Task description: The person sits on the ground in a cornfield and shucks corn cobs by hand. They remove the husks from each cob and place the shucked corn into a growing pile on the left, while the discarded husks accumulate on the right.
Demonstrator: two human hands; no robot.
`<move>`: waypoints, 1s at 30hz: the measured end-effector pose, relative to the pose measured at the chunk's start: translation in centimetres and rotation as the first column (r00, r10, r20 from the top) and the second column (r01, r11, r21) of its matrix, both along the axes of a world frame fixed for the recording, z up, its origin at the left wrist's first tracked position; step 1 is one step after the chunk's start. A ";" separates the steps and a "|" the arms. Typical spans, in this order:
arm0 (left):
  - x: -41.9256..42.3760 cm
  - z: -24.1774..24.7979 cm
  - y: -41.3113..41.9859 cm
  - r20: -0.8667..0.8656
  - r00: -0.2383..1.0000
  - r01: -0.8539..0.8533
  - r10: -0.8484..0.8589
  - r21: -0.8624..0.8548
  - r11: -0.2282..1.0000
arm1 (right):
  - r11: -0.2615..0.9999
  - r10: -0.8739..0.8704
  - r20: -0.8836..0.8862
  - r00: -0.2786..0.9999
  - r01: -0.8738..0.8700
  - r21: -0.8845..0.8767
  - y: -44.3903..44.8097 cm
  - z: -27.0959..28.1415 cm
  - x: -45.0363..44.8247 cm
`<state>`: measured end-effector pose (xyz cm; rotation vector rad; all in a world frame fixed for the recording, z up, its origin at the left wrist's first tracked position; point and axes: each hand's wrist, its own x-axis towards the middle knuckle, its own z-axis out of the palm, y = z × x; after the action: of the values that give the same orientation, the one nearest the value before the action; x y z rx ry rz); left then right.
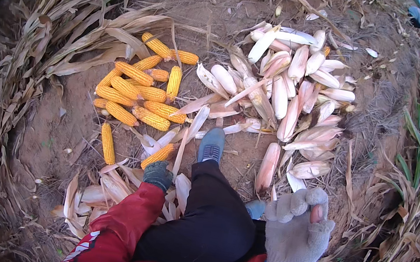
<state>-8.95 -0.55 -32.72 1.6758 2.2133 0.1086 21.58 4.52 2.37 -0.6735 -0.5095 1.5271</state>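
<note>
My left hand (159,174), in a dark green glove, is closed around the lower part of a bare yellow corn cob (158,155). Pale husk strips (181,151) stand up just right of this cob. My right hand (298,227), in a grey knit glove, is raised palm up at the lower right, its fingers loosely curled with nothing seen in them. A bare fingertip pokes out of that glove. Beyond it lies a heap of corn ears in pale husks (293,91). A pile of husked yellow cobs (133,93) rests on the soil ahead of my left hand.
Stripped husks (113,187) lie around my left forearm. My shoe (212,144) stands between the two piles, and the other shoe (255,208) is partly hidden. Dry corn stalks (55,34) bank up on the left, with more stalks (411,198) along the right.
</note>
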 end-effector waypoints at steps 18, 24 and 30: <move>-2.5 -7.4 1.8 0.733 -0.057 -0.288 0.678 -0.662 0.692 | 0.975 -0.224 -0.248 0.943 0.213 -0.070 0.4 -1.3 2.8; -6.0 4.5 14.3 0.611 -0.781 -0.416 0.131 -0.665 0.621 | 0.976 -0.209 -0.228 0.951 0.189 -0.105 -0.1 -0.7 2.2; -4.6 4.2 21.7 0.802 -0.494 -0.455 0.337 -0.568 0.685 | 0.982 -0.185 -0.234 0.954 0.174 -0.067 -0.2 -0.1 1.7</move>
<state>-13.60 21.17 -28.53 -0.0783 1.1036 1.3084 23.26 4.35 2.24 -0.5453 -0.2250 1.4267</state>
